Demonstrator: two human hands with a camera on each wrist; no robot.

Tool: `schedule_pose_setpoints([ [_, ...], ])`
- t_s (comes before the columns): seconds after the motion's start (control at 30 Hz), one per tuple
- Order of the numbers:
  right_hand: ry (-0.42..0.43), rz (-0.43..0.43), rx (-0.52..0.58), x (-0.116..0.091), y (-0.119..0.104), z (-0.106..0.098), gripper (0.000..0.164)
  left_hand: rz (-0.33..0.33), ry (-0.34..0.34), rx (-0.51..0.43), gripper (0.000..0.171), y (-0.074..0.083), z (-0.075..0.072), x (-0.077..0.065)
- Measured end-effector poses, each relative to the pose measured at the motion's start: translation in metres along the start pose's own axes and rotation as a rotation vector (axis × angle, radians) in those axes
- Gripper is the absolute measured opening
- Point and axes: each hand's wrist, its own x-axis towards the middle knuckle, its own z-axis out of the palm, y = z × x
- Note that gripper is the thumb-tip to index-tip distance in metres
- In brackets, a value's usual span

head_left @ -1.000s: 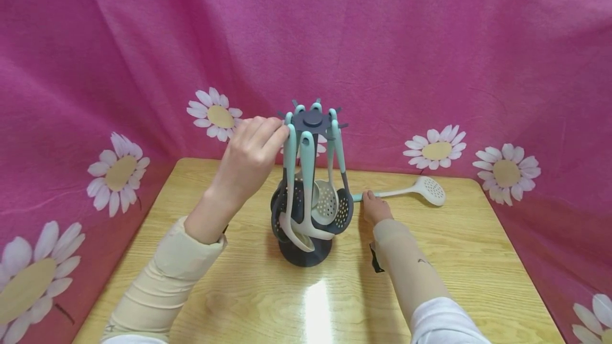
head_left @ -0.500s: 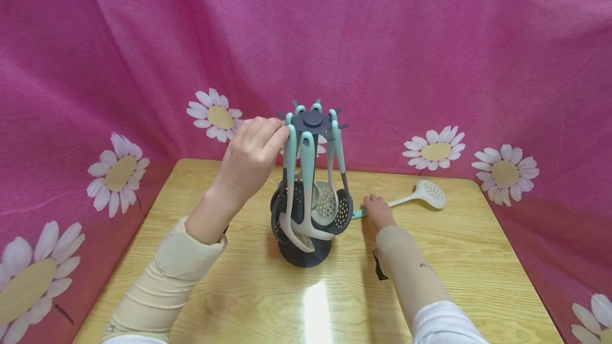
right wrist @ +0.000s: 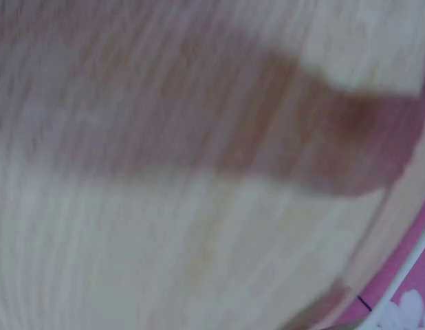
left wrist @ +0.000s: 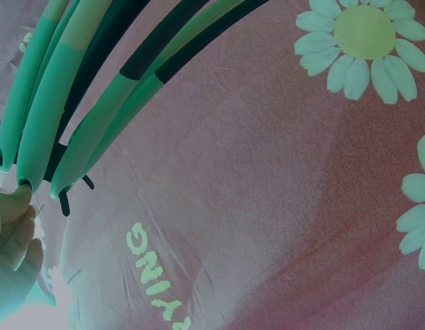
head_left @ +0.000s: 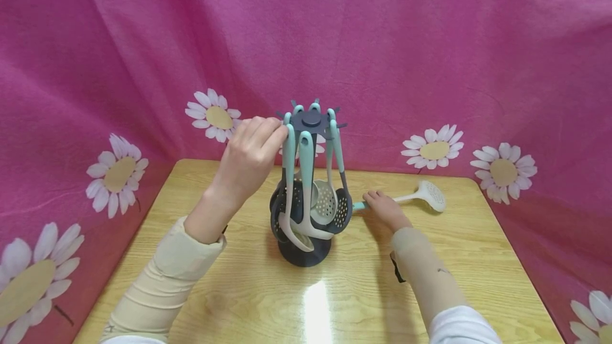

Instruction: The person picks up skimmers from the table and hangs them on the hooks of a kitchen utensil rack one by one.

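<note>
A dark rack [head_left: 312,118] with a round base holds several hanging utensils with mint-green handles. At its left, my left hand [head_left: 251,145] pinches the top of the handle of a white ladle [head_left: 288,195]; the left wrist view has the thumb [left wrist: 16,196] right at that handle's end. Another white utensil [head_left: 306,187] hangs in front. To the right of the rack, my right hand [head_left: 384,208] grips the mint handle of a white skimmer [head_left: 434,196], whose perforated head points right. The fingers cover the middle of that handle.
Everything stands on a light wooden table [head_left: 229,291]. A pink cloth [head_left: 382,41] with white daisies rises behind it and along both sides. The right wrist view is blurred, mostly tabletop [right wrist: 130,254] and shadow.
The skimmer's handle end swung toward the person, then partly back, while its head dipped slightly nearer. My right hand shifted right and its forearm came round. The left hand stayed at the rack.
</note>
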Motion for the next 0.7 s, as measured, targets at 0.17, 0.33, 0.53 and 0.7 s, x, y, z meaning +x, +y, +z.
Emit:
schedule_pose_setpoints([
  [0.17,0.134,-0.035,0.006,0.005,0.004,-0.016,0.024,0.000,-0.011,-0.014,0.009,0.001,0.000,0.001],
  [0.33,0.279,-0.015,0.041,0.007,0.001,-0.034,0.018,-0.001,-0.016,-0.027,0.008,0.001,-0.001,0.000],
  [0.53,0.422,0.069,0.085,0.007,-0.008,-0.057,0.020,-0.005,-0.013,-0.030,0.006,0.000,-0.001,0.000],
  [0.7,0.555,0.141,0.166,0.006,-0.023,-0.081,0.022,-0.008,-0.001,-0.040,0.006,0.001,-0.001,0.000],
])
